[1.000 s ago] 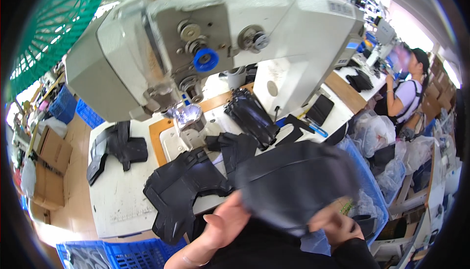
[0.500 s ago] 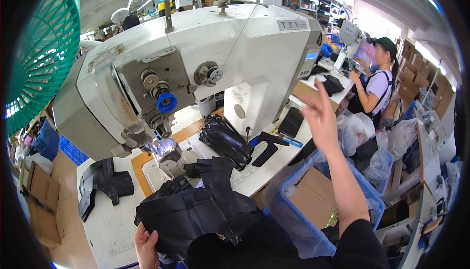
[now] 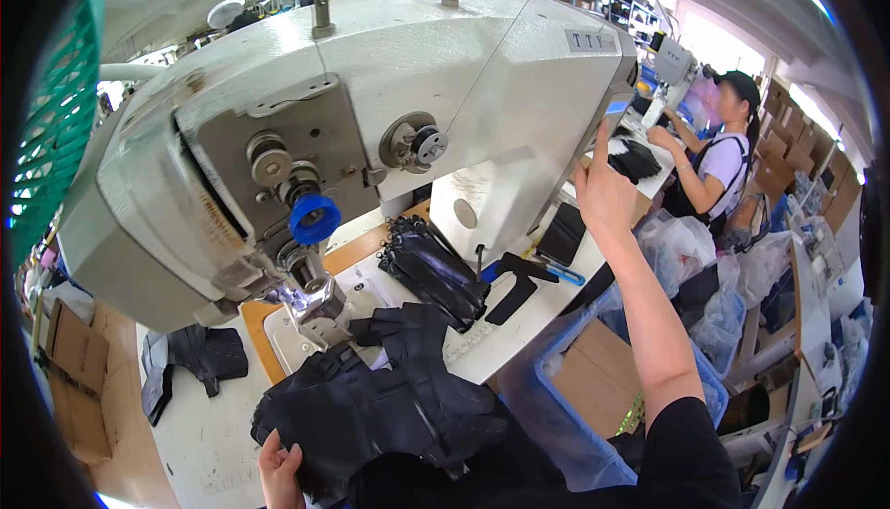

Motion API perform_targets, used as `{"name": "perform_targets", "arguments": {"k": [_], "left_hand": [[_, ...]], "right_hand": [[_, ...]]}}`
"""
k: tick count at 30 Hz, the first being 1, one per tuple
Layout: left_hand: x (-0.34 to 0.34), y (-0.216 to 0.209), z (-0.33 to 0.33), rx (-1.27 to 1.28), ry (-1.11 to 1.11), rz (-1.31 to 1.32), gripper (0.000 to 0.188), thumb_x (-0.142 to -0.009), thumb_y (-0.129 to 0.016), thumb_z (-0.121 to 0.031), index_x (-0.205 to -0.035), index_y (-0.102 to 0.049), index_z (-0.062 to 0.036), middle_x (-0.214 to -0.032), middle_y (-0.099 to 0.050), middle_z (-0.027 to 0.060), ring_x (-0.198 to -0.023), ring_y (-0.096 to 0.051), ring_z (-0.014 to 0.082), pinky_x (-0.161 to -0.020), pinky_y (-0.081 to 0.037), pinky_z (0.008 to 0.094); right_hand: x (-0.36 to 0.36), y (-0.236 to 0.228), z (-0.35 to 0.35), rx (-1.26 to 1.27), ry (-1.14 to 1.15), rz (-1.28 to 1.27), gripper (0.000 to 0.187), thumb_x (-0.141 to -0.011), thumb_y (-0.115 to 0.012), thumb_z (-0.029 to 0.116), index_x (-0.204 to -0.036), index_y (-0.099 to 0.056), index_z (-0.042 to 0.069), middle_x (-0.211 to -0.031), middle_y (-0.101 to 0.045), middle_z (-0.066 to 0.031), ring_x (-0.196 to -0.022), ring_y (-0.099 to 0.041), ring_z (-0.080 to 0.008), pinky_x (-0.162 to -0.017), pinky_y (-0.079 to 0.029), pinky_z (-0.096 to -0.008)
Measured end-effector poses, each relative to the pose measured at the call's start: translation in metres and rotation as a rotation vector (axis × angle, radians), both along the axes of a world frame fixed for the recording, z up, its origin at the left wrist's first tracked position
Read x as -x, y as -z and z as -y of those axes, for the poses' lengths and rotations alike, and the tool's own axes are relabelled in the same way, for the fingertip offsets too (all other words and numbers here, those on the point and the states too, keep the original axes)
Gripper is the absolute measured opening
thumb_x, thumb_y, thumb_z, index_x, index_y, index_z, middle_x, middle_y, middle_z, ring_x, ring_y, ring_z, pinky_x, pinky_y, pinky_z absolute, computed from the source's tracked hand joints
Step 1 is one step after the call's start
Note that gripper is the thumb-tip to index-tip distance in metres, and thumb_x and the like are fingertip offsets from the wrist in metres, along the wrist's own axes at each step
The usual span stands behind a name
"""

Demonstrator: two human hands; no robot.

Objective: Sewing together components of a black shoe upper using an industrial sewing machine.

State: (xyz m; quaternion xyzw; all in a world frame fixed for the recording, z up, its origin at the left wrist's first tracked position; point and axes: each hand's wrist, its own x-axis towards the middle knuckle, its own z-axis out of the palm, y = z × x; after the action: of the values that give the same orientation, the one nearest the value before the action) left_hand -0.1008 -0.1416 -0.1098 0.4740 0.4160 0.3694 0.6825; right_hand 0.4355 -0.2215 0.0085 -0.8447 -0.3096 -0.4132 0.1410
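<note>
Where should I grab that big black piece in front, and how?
Probably pinch the black piece at its near-left edge, coming from the left: that edge looks thin, faces away from the sewing machine, and the left hand is there.

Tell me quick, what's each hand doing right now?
Left hand: closed on the edge of a black piece.
Right hand: open, index finger pointing toward the screen, nothing seen held.

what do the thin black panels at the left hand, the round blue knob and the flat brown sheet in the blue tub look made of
Thin black panels: leather or synthetic leather, perhaps; smooth, soft sheen, creased. Round blue knob: probably plastic, possibly painted metal; even, saturated colour. Flat brown sheet: likely cardboard; matt, plain tan.
</note>
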Motion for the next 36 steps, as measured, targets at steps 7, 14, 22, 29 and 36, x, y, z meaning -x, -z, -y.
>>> {"name": "perform_targets", "arguments": {"k": [7,14,22,29,36], "left_hand": [[0.001,0.005,-0.003,0.049,-0.081,-0.143,0.058,-0.090,-0.064,-0.001,-0.139,-0.037,0.0131,-0.067,-0.030,-0.0098,-0.061,-0.032,0.0006,-0.059,-0.031,0.0155],[0.005,0.007,0.001,0.082,-0.054,-0.112,0.053,-0.092,-0.064,-0.003,-0.138,-0.041,0.0083,-0.079,-0.052,-0.0063,-0.072,-0.049,0.0033,-0.071,-0.042,0.0179],[0.002,-0.025,0.025,-0.057,-0.178,-0.084,0.050,-0.088,-0.057,0.005,-0.136,-0.045,0.0079,-0.112,-0.066,0.0149,-0.100,-0.063,0.0161,-0.091,-0.048,0.0276],[-0.007,-0.011,0.015,-0.216,-0.212,-0.193,0.045,-0.089,-0.059,0.004,-0.133,-0.050,0.0067,-0.104,-0.067,0.0109,-0.094,-0.061,0.0135,-0.086,-0.048,0.0262],[-0.027,-0.021,0.055,-0.985,-0.267,-0.887,0.038,-0.079,-0.064,0.005,-0.116,-0.062,0.0007,-0.104,-0.063,0.0152,-0.101,-0.062,0.0258,-0.089,-0.047,0.0338]], "right_hand": [[0.013,-0.026,0.006,0.105,-0.048,-0.017,0.068,-0.089,-0.062,0.028,-0.140,-0.037,-0.009,-0.054,-0.060,-0.0143,-0.049,-0.063,-0.0310,-0.049,-0.051,-0.0396],[0.005,-0.019,0.016,0.047,-0.070,-0.163,0.074,-0.088,-0.063,0.030,-0.144,-0.031,-0.006,-0.065,-0.067,-0.0124,-0.058,-0.065,-0.0329,-0.055,-0.053,-0.0393],[0.113,0.017,0.027,-0.247,-0.883,-0.795,0.049,-0.087,-0.064,0.013,-0.135,-0.051,0.007,-0.095,-0.070,-0.0107,-0.076,-0.065,-0.0225,-0.075,-0.051,-0.0336],[0.208,0.096,-0.003,0.197,-1.265,-0.838,0.037,-0.084,-0.070,0.021,-0.116,-0.063,0.005,-0.110,-0.065,-0.0111,-0.102,-0.057,-0.0286,-0.090,-0.045,-0.0392],[0.232,0.135,-0.026,0.345,-1.166,-0.614,0.039,-0.079,-0.072,0.033,-0.109,-0.067,0.008,-0.101,-0.054,-0.0016,-0.095,-0.051,-0.0231,-0.084,-0.040,-0.0371]]}}
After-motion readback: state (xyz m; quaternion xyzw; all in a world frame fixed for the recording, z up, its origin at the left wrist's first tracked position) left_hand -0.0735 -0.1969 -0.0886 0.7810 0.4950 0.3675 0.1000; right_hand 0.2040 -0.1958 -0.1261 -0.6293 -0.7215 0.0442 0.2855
